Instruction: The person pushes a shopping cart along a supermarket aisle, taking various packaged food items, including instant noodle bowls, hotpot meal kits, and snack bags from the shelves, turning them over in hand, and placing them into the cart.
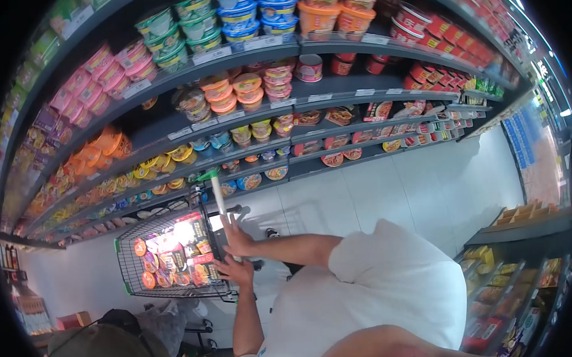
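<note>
A wire shopping cart (pixel 130 262) stands at the left centre, holding several round and square instant-noodle packs (pixel 169 261). Its pale handle (pixel 218 195) has a green end. My right hand (pixel 239 238), the upper one in view, is closed on this handle. Just below it, my left hand (pixel 237 271) rests at the handle beside the basket's near edge, its fingers apart and pointing towards the packs. The undersides of both hands are hidden.
Curved-looking shelves (pixel 244 51) of cup and bowl noodles run across the top. Grey tiled floor (pixel 375 194) lies beside the cart. A person in a dark cap (pixel 109 342) is at the lower left, close to the cart. Another goods rack (pixel 510 290) stands at the lower right.
</note>
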Demonstrator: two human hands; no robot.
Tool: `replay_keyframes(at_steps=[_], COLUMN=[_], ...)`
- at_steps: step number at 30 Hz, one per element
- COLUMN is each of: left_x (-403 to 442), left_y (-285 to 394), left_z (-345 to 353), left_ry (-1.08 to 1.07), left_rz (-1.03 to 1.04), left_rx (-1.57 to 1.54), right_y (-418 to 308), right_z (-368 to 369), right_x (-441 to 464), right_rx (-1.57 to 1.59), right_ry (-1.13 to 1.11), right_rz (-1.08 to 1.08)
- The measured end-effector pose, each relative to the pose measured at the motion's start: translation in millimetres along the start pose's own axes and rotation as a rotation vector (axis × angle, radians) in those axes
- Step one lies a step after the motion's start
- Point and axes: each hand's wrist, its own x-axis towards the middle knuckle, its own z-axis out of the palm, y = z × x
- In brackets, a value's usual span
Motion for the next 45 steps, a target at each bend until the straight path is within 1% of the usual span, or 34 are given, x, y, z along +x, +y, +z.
replay_keyframes(at_steps=[1,3,6,11,12,14,18,19,21,22,25,26,28,29,32,33,35,36,37,38,40,41,42,43,44,45], left_x=[-11,-36,-76,-130,-139,-160,-198,-203,-221,-231,-259,-264,-282,-290,-314,-324,-351,-353,-348,-354,-381,-389,-393,-398,-411,-434], left_y=[9,34,83,150,172,205,259,280,312,320,381,397,413,427,472,493,533,536,527,524,572,588,604,617,625,648], left_z=[9,20,36,84,90,98,133,146,166,170,200,218,248,257,295,295,299,332,385,417,398,398,401,407,410,404], left_ry=[0.009,-0.005,-0.015,0.048,0.046,-0.056,-0.032,-0.021,0.002,0.010,0.017,0.028,0.048,-0.007,-0.058,-0.058,-0.107,-0.104,0.216,0.530,0.127,0.124,-0.018,-0.159,-0.306,-0.257], left_rz=[-0.006,-0.005,-0.024,-0.010,-0.020,-0.075,-0.104,-0.120,-0.135,-0.129,-0.147,-0.153,-0.156,-0.160,-0.189,-0.193,-0.154,-0.167,-0.068,0.033,-0.057,-0.104,-0.049,0.001,0.046,0.005], left_rx=[-0.015,-0.070,-0.144,-0.133,-0.119,-0.074,-0.050,-0.039,-0.044,-0.020,-0.087,-0.060,0.001,0.077,0.145,0.151,0.123,0.129,0.329,0.536,0.066,0.089,0.018,-0.059,-0.135,-0.061], right_y=[7,29,65,116,128,146,194,212,232,238,275,290,316,324,362,376,406,418,430,439,463,491,483,493,516,541], right_z=[-2,-17,-53,-127,-149,-180,-234,-253,-288,-298,-346,-362,-388,-407,-450,-461,-484,-498,-514,-530,-558,-561,-592,-606,-616,-619], right_x=[-14,-31,-57,-99,-102,-114,-134,-131,-140,-148,-167,-170,-179,-192,-212,-216,-225,-230,-236,-243,-254,-250,-265,-271,-268,-267], right_rx=[0.010,0.121,0.048,-0.023,-0.028,-0.060,-0.087,-0.067,-0.085,-0.060,-0.073,-0.069,-0.064,-0.061,-0.112,-0.107,-0.166,-0.183,-0.198,-0.196,-0.203,-0.182,-0.171,-0.181,-0.117,-0.071], right_ry=[0.014,-0.053,-0.017,-0.021,-0.054,-0.089,-0.132,-0.192,-0.235,-0.234,-0.189,-0.207,-0.173,-0.144,-0.109,-0.114,-0.050,-0.037,-0.026,-0.022,-0.057,-0.046,-0.066,0.013,-0.084,-0.031], right_rz=[-0.003,0.141,0.162,0.144,0.161,0.169,0.134,0.157,0.203,0.198,0.213,0.214,0.248,0.236,0.216,0.216,0.229,0.228,0.227,0.242,0.266,0.271,0.255,0.260,0.326,0.340])
